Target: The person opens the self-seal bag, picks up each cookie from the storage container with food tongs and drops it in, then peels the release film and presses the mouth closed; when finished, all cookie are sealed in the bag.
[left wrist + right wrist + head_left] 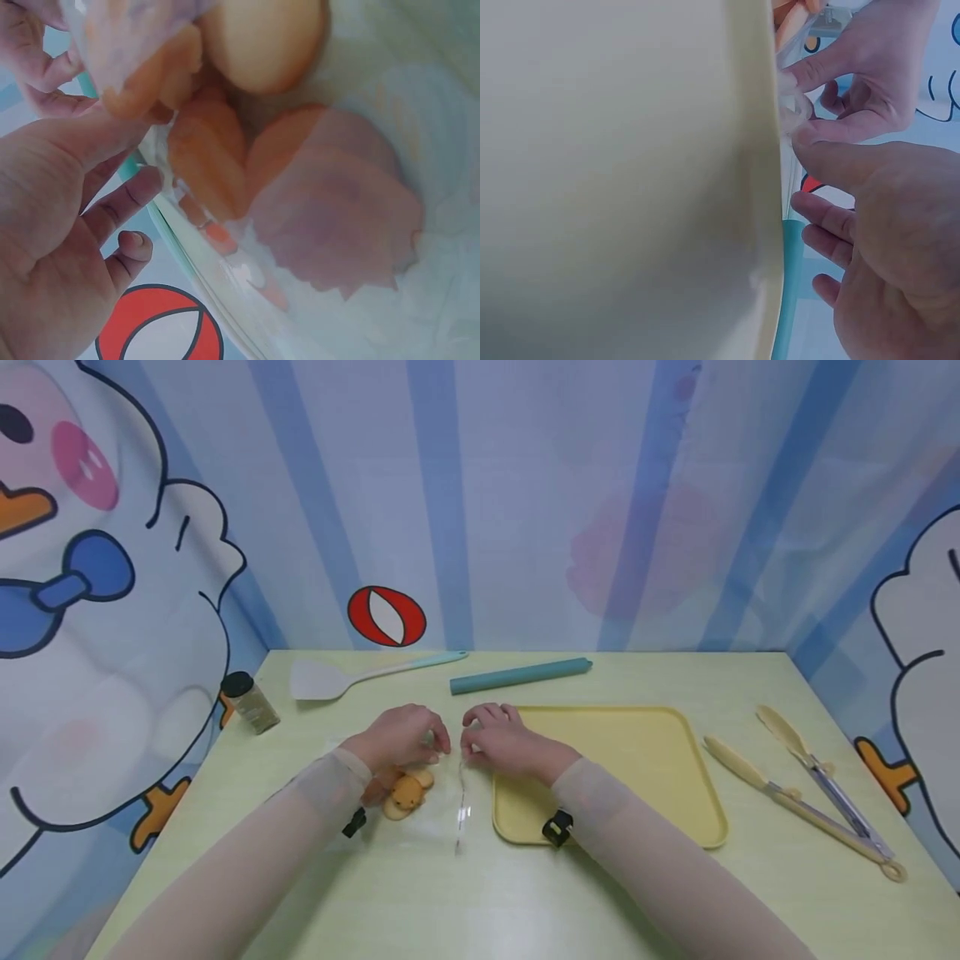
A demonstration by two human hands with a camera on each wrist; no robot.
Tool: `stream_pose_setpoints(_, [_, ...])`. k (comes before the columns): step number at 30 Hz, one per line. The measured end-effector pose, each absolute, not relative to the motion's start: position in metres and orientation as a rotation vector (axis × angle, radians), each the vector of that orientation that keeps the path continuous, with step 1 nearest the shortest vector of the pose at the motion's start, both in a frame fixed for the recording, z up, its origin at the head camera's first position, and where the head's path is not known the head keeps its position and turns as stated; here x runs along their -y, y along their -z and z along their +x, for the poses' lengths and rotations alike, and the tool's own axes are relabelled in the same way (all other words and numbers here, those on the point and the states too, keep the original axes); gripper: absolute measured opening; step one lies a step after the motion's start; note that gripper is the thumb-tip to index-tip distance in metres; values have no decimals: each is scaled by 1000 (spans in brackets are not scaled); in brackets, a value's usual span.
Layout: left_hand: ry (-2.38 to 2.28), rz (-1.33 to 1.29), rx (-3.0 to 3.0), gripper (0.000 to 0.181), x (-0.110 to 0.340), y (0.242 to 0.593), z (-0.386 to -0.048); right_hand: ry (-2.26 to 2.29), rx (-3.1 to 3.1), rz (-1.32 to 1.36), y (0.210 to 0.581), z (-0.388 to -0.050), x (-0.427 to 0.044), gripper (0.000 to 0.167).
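A clear plastic bag (438,827) lies flat on the table, with its right edge beside the tray. Inside are orange-brown pieces that look like bread or cookies, one with a small face (407,793). The left wrist view shows a tan rounded piece (266,45) and a scalloped piece (330,225) that looks purplish through the plastic. My left hand (405,735) pinches the upper right part of the bag between thumb and fingers. Facing it, my right hand (510,743) pinches the bag's edge with thumb and index finger, the other fingers loosely bent over the tray's corner.
A yellow tray (615,760) lies under my right forearm. Behind are a white spatula (322,681) and a teal rod (521,676). A black-capped seasoning jar (255,706) stands at the left, and tongs (810,810) lie at the right. A printed curtain surrounds the table.
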State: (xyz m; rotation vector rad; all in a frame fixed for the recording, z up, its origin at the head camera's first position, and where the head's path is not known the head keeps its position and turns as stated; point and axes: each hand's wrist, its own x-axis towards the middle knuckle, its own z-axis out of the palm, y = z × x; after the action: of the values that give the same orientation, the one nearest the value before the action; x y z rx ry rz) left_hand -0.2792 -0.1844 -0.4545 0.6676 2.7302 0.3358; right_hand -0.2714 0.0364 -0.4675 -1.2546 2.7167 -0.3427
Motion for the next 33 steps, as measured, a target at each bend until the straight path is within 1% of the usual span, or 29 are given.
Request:
stream_pose_setpoints(8, [-318,649,-2747,17,183,453,-279,382,-2708,-1253,463,-263,-44,11])
stream_pose_setpoints(19, [-299,631,-2750,19,185,452,-277,431,-2674,-1204,451,-245,-57,9])
stream_pose_setpoints(33, [-273,706,-2766,19,183,454,-278,463,-2704,-1286,447,-220,-83,6])
